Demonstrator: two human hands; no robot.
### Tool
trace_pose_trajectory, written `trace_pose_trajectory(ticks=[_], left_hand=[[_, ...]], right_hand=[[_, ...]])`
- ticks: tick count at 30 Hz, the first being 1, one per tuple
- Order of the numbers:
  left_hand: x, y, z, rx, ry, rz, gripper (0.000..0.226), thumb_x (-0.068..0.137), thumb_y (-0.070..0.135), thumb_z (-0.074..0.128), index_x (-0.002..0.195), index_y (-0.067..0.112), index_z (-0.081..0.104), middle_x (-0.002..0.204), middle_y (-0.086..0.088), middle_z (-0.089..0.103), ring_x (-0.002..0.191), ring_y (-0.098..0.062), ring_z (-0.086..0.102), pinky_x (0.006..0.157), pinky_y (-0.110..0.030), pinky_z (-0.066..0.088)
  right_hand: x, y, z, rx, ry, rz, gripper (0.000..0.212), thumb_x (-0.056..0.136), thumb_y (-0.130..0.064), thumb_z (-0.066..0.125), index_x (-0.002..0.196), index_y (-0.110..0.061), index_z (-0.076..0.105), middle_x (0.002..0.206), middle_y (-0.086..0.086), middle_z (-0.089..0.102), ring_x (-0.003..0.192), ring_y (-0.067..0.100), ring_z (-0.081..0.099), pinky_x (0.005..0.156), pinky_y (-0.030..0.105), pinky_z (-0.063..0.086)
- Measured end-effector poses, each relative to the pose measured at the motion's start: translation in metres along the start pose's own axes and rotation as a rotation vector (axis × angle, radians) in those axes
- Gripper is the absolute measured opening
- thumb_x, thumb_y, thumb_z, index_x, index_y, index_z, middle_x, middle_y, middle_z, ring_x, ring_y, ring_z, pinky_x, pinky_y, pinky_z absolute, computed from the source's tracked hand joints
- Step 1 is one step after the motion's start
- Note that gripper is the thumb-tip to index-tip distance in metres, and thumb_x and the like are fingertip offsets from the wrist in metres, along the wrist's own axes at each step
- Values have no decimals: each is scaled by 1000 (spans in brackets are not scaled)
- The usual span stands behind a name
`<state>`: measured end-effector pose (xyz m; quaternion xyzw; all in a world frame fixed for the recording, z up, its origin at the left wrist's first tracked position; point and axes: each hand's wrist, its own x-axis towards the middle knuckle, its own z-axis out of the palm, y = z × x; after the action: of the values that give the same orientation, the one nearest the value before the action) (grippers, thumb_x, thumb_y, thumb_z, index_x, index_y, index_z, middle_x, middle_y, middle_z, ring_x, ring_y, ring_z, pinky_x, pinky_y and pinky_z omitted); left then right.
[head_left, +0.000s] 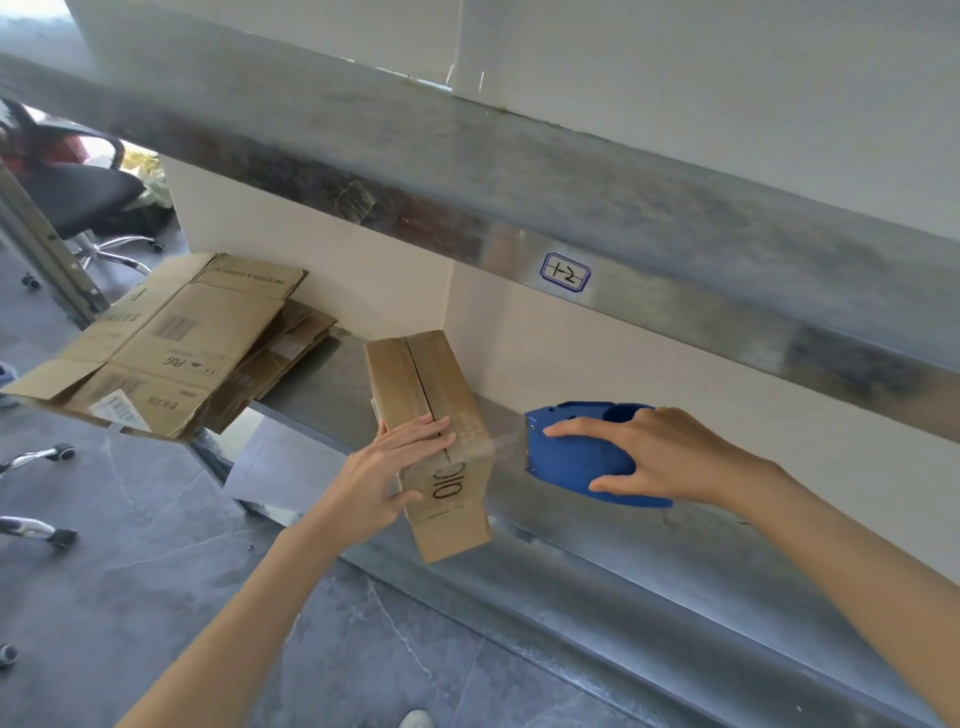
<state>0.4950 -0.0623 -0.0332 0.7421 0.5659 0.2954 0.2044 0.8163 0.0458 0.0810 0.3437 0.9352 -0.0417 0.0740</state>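
2 hands working — left hand (379, 467) flat on the box (415, 374), right hand (670, 452) gripping the tape dispenser (576, 460) beside it; keep the tape (506, 445) taut

Left arm: bare, reaching in from near left.
Left grip (387, 470): fingers straight, flat on the brown cardboard box (415, 379); thumb on its near face.
Right arm: bare, from near right.
Right grip (660, 457): curled round the blue plastic tape dispenser (576, 457).
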Motion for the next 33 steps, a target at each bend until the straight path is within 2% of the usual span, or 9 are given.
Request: trace_pose_trajectory(ticks=[3, 6, 11, 17, 20, 25, 29, 33], left_hand=[[-1, -1, 0, 4, -2, 5, 83, 79, 7, 79, 145, 37, 41, 153, 26, 31, 146, 5, 15, 119, -30, 0], [-1, -1, 0, 1, 6, 7, 82, 79, 6, 79, 145, 36, 42, 153, 26, 32, 147, 5, 15, 119, -29, 0], [-3, 1, 1, 1, 18, -8, 81, 78, 4, 80, 144, 35, 46, 152, 27, 34, 146, 7, 15, 118, -25, -1], [0, 5, 0, 9, 20, -10, 81, 76, 1, 80, 142, 36, 48, 150, 27, 36, 144, 10, 18, 110, -3, -2], [2, 4, -1, 8, 21, -10, 80, 74, -1, 80, 141, 33, 51, 149, 25, 39, 143, 9, 21, 108, 0, 2], [3, 2, 1, 6, 11, -8, 79, 74, 1, 81, 141, 31, 51, 149, 24, 39, 143, 9, 20, 109, 0, 1], [6, 3, -4, -9, -8, -13, 80, 76, 3, 81, 141, 35, 47, 150, 25, 38, 145, 6, 19, 110, -3, -2], [5, 4, -2, -16, 4, -15, 78, 76, 5, 82, 142, 32, 49, 150, 22, 39, 143, 10, 17, 109, -1, -4]], right_hand=[[7, -5, 10, -21, 43, 17, 67, 90, -54, 53, 140, -69, 10, 62, -17, 37, 60, -2, 33, 65, 27, 29], [12, -7, 19, -31, 59, 33, 68, 91, -57, 52, 141, -67, 7, 62, -16, 39, 59, 3, 35, 64, 27, 32], [24, -19, 27, -62, 74, 18, 68, 92, -57, 50, 144, -64, 6, 63, -12, 42, 63, 10, 42, 57, 26, 29], [41, -32, 29, -85, 47, -10, 66, 92, -51, 52, 146, -58, 14, 64, -9, 39, 60, 9, 40, 61, 28, 30], [45, -31, 27, -95, 7, 4, 66, 92, -50, 53, 146, -55, 16, 65, -10, 38, 65, 14, 47, 61, 29, 32], [65, -48, 41, -80, 8, 62, 60, 95, -45, 56, 146, -45, 22, 66, -2, 41, 60, 18, 46, 54, 32, 37], [78, -39, 61, 58, 31, 135, 69, 92, -45, 63, 147, -45, 21, 79, 3, 59, 73, 23, 59, 63, 34, 47], [55, -11, 96, 109, 103, 297, 78, 90, -48, 65, 152, -44, 17, 66, -1, 56, 60, 18, 56, 61, 36, 52]])
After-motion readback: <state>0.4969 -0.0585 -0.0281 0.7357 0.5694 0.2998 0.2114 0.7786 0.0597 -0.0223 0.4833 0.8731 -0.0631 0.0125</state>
